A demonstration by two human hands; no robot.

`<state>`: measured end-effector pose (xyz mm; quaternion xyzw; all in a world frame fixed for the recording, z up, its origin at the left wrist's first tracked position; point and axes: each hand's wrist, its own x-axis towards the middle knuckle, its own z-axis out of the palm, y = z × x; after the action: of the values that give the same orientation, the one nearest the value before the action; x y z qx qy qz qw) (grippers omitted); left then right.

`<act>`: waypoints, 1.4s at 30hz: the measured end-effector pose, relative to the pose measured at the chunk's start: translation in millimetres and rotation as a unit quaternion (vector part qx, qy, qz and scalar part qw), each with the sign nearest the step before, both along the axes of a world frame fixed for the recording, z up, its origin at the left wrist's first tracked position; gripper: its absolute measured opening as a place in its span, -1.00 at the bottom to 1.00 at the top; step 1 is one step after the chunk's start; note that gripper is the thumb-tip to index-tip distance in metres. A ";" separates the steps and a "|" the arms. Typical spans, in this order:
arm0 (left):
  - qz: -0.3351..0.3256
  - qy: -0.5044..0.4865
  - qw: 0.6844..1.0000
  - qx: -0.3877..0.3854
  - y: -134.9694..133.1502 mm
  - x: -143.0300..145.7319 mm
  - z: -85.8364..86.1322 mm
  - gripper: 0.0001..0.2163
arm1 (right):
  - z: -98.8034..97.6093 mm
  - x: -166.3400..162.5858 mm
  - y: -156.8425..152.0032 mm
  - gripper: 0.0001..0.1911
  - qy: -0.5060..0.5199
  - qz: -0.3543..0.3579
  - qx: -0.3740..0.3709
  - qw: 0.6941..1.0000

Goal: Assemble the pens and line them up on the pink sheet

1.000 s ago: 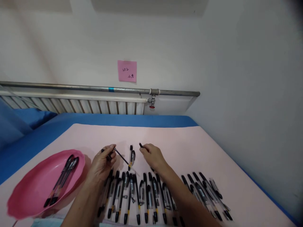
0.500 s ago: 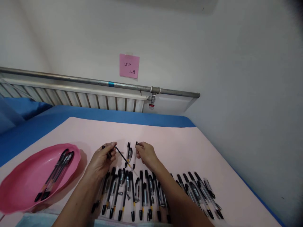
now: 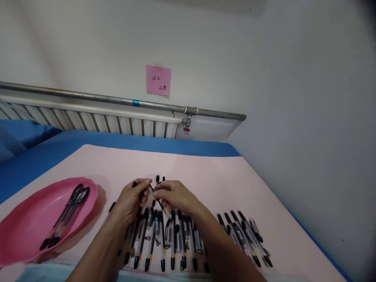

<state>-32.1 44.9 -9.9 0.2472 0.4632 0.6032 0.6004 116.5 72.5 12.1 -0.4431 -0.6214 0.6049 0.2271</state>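
Note:
My left hand (image 3: 135,196) pinches the upper end of a thin pen refill (image 3: 160,204), dark with a yellow band near its tip, slanting down to the right. Another black piece (image 3: 134,184) is tucked in the same hand; its kind is mostly hidden. The fingers of my right hand (image 3: 174,194) close on the refill a little lower down. Just behind the fingers lie black pen parts (image 3: 158,179), partly covered. Below both hands is a row of clear pens with black ends (image 3: 163,246), with loose caps and small tips among them.
A pink oval dish (image 3: 20,219) at the left holds a few capped pens (image 3: 69,215). More pens and caps (image 3: 249,235) lie to the right. Behind the pink tabletop (image 3: 205,168) are a radiator (image 3: 111,123) and a metal pipe (image 3: 164,107) with a valve.
My right hand has moved left from a pen barrel on the table to the refill. My left hand has shifted slightly right, and the hands are now together.

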 end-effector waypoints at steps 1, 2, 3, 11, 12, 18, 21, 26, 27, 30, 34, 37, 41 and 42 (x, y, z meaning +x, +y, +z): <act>-0.007 0.006 1.000 0.003 -0.8 2.8 0.3 -0.82 | 1.8 -1.3 -2.4 -0.91 0.004 0.021 -0.005 1.000; -0.013 0.009 1.000 0.004 -1.2 5.0 0.7 -0.81 | 2.7 -1.9 -3.6 -0.92 -0.001 0.026 -0.004 1.000; -0.014 0.008 1.000 0.004 -1.4 6.5 1.0 -0.81 | 2.6 -2.0 -3.4 -0.93 -0.014 0.015 0.002 1.000; 0.006 -0.003 1.000 -0.016 1.2 5.2 -0.2 -0.81 | -24.8 9.2 22.0 -0.76 -0.140 -0.142 0.027 0.980; -0.009 0.007 1.000 -0.021 0.7 5.8 -0.6 -0.82 | -29.6 9.6 24.1 -0.73 -0.151 -0.146 0.026 0.977; -0.031 -0.009 0.995 -0.092 -2.0 11.4 0.3 -0.95 | -44.5 10.6 27.6 -0.65 -0.173 -0.148 0.052 0.972; -0.040 -0.041 0.994 -0.095 -1.8 11.1 1.8 -0.97 | -36.8 12.5 24.7 -0.73 -0.162 -0.146 0.090 0.972; -0.070 -0.102 0.989 -0.085 -2.9 9.0 3.1 -0.95 | -11.1 6.3 7.6 -0.84 -0.121 -0.076 0.207 0.968; -0.072 -0.109 0.988 -0.085 -3.5 8.9 3.6 -0.94 | -7.7 3.9 3.2 -0.84 -0.121 -0.044 0.256 0.958; -0.068 -0.111 0.988 -0.083 -5.6 9.4 4.9 -0.93 | -5.0 -2.4 -8.0 -0.80 -0.165 0.028 0.386 0.907; -0.081 -0.103 0.989 -0.073 -7.9 10.6 5.2 -0.93 | -10.7 -7.1 -14.5 -0.80 -0.242 0.045 0.439 0.864; -0.108 -0.088 0.988 -0.066 -8.9 10.5 5.5 -0.91 | -11.9 -8.1 -14.3 -0.83 -0.281 0.050 0.459 0.841; -0.130 -0.056 0.986 -0.085 -8.1 7.1 7.6 -0.87 | -10.9 0.2 -6.3 -0.82 -0.321 0.029 0.407 0.855; -0.120 -0.040 0.988 -0.091 -7.4 5.6 8.0 -0.85 | -11.8 4.3 -3.1 -0.82 -0.334 0.019 0.378 0.864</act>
<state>-26.6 37.4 -1.9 0.2209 0.4594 0.4915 0.7062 120.8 69.4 0.2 -0.4872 -0.8490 0.1441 0.1447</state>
